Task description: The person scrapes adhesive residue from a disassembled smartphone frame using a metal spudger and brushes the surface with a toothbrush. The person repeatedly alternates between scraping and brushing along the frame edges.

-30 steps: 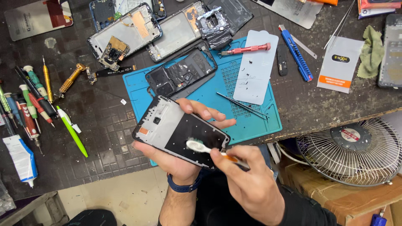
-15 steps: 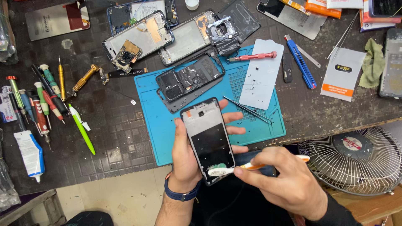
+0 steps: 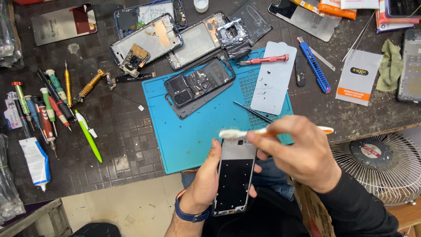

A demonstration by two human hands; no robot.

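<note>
My left hand [image 3: 206, 180] grips an opened phone frame [image 3: 236, 175] upright over my lap, its bare inner side facing up, just below the blue work mat [image 3: 193, 131]. My right hand [image 3: 302, 153] holds a small brush [image 3: 237, 133] with a white head and orange handle. The brush head lies across the top end of the frame. A blue band sits on my left wrist.
On the mat lie a dark phone back shell [image 3: 197, 85], tweezers [image 3: 252, 112] and a pale plastic sheet [image 3: 274, 77]. Other opened phones [image 3: 147, 37] lie behind. Screwdrivers [image 3: 46, 107], a green pen [image 3: 87, 136] and a glue tube [image 3: 35, 162] are at the left, a fan [image 3: 381, 164] at the right.
The frame has turned from tilted to upright and dropped lower over my lap. The brush has gone from the frame's bottom end to its top end.
</note>
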